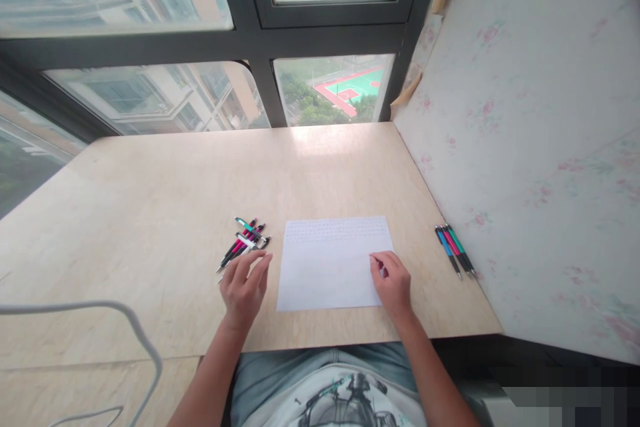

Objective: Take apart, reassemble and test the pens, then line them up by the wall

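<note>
A white sheet of paper (331,264) with faint handwriting along its top lies on the pale wooden desk (150,213) in front of me. My left hand (245,288) rests just left of the sheet, fingers loosely spread, fingertips touching a pile of several pens (246,240). My right hand (391,281) sits on the sheet's right edge with fingers curled in a pinch; whether it holds a pen is hidden.
Three pens (454,250), blue, red and green, lie side by side near the floral-papered wall (525,147) on the right. Windows (330,87) run along the desk's far edge. A white cable (125,320) loops at the lower left.
</note>
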`<action>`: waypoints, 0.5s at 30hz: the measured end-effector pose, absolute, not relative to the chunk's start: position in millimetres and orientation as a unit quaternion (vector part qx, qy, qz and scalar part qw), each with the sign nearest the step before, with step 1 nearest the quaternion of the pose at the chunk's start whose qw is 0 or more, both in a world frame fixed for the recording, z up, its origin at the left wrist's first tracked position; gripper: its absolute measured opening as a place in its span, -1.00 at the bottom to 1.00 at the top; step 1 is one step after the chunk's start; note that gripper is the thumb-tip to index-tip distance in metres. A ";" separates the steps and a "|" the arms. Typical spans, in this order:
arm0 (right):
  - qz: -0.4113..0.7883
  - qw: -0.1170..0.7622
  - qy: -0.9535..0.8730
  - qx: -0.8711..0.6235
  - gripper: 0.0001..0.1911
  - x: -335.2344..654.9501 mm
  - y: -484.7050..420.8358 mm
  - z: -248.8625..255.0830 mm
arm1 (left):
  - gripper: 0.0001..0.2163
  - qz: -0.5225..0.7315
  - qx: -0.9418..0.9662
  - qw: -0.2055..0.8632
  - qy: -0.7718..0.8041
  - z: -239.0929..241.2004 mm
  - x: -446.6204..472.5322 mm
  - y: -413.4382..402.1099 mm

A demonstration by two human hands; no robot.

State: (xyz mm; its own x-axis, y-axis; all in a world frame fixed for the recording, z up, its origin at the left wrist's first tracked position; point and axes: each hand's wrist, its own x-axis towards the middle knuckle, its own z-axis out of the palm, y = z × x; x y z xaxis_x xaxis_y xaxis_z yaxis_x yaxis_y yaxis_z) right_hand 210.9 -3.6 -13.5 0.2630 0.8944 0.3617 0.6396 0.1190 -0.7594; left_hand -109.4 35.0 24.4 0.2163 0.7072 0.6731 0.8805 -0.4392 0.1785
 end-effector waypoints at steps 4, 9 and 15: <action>0.170 0.486 -0.562 -0.648 -0.77 203.1 -7.3 -2.7 | -0.79 -0.400 -0.786 0.070 -0.466 32.8 -83.8 12.5; 0.466 0.485 -0.429 -0.603 -0.60 168.2 -13.7 17.6 | -0.77 -0.408 -0.811 -0.037 -0.417 29.5 -34.5 -8.8; 0.703 0.459 -0.295 -0.456 -0.61 152.3 -13.7 33.0 | -0.76 -0.368 -0.849 -0.196 -0.324 18.4 15.0 -21.6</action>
